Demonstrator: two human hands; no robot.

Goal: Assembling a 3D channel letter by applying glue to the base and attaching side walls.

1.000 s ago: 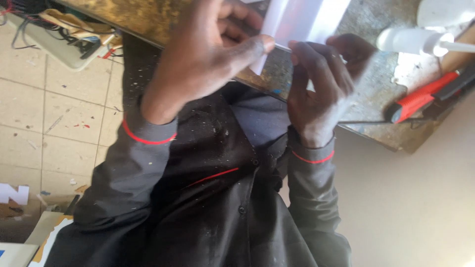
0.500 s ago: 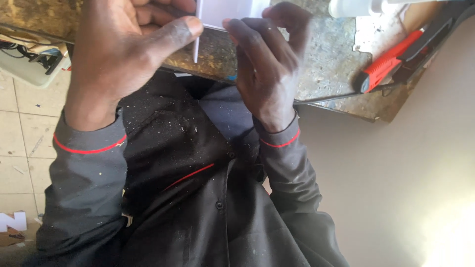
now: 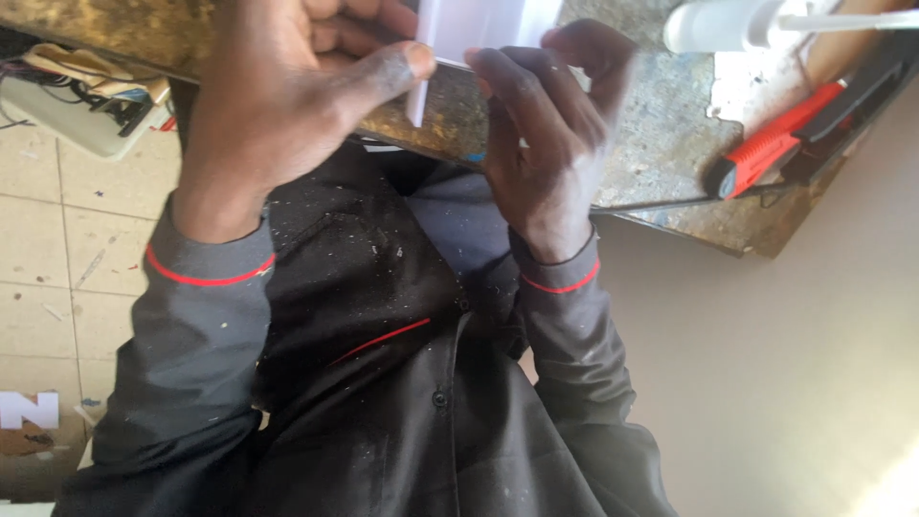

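White sheet piece (image 3: 483, 27): held above the near edge of the tabletop (image 3: 661, 144), its upper part cut off by the top of the view. Left hand (image 3: 297, 96): fingers curled, thumb pressed against the piece's lower left edge, pinching it. Right hand (image 3: 550, 134): fingers closed along the piece's right edge, thumb raised toward its lower edge; gripping it from that side. Both sleeves are dark grey with a red band at the cuff, the dark shirt flecked with pale dust.

Tabletop surface worn and mottled. Toward its right corner lies a red-handled utility knife (image 3: 775, 146), well apart from the hands. A white bottle (image 3: 718, 24) lies at the far right edge. Below the tabletop's left end, a white power strip (image 3: 81, 110) with cables lies on the tiled floor (image 3: 38, 249).
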